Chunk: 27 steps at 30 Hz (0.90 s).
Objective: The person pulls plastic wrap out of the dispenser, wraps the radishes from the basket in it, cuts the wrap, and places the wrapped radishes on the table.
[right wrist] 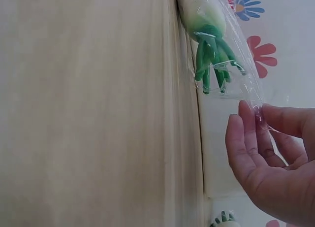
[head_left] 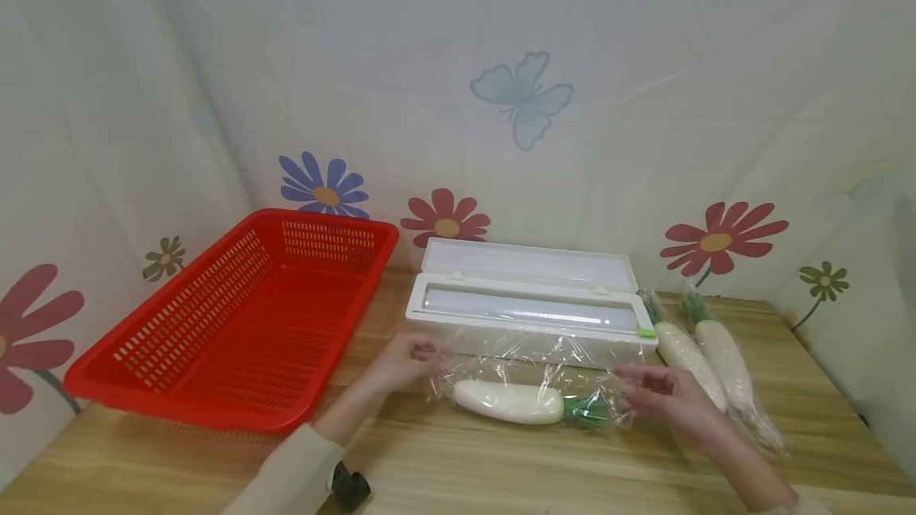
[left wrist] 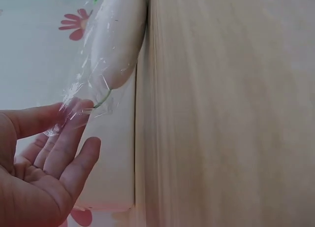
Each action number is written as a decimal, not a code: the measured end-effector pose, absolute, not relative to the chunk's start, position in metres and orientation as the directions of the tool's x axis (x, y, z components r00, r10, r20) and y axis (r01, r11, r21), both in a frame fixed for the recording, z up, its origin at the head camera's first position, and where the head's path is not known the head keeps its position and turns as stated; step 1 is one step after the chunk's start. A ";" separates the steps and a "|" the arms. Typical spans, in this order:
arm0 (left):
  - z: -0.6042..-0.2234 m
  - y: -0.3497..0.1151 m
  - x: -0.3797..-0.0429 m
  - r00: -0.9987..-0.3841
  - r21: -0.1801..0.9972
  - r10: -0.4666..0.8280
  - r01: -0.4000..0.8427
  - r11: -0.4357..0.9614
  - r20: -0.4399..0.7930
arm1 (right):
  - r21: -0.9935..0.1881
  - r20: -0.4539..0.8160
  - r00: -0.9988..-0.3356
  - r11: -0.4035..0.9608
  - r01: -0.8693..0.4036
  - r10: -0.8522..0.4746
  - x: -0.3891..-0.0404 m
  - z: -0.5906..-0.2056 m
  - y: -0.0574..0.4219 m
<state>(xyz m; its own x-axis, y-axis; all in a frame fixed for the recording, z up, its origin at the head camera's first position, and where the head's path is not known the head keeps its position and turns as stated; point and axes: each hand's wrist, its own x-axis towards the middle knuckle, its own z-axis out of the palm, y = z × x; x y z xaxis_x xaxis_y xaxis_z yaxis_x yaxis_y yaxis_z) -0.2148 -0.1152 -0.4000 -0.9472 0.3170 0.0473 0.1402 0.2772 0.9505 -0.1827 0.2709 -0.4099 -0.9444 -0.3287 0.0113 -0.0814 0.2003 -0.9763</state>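
Note:
A white radish (head_left: 508, 401) with green stalks lies on the table, with clear plastic film (head_left: 529, 350) around and over it. At the film's left end, my left hand (head_left: 406, 362) pinches the film between thumb and fingers. My right hand (head_left: 676, 400) pinches the opposite end, beside the green stalks (right wrist: 212, 57). In the left wrist view the radish's pointed root end (left wrist: 118, 72) shows through the film near my fingertips. Just behind the radish stands a white film dispenser box (head_left: 529, 316), lid raised, with a roll of film inside.
A red plastic basket (head_left: 315, 388) stands at the left. Two film-wrapped radishes lie at the right: one radish (head_left: 688, 360) beside the dispenser, another radish (head_left: 728, 360) farther right. Behind the table hangs a flowered cloth (head_left: 608, 165).

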 end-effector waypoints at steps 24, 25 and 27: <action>-0.402 -0.142 -0.190 -0.933 0.973 0.358 0.060 0.222 -0.024 | -0.972 0.216 -0.842 -0.030 -0.232 -0.495 -0.177 -0.420 0.276; -0.402 -0.142 -0.189 -0.934 0.970 0.356 0.068 0.234 -0.020 | -0.972 0.215 -0.833 -0.031 -0.231 -0.510 -0.176 -0.419 0.278; -0.400 -0.143 -0.187 -0.935 0.967 0.353 0.070 0.246 -0.022 | -0.971 0.223 -0.804 -0.058 -0.230 -0.552 -0.176 -0.418 0.282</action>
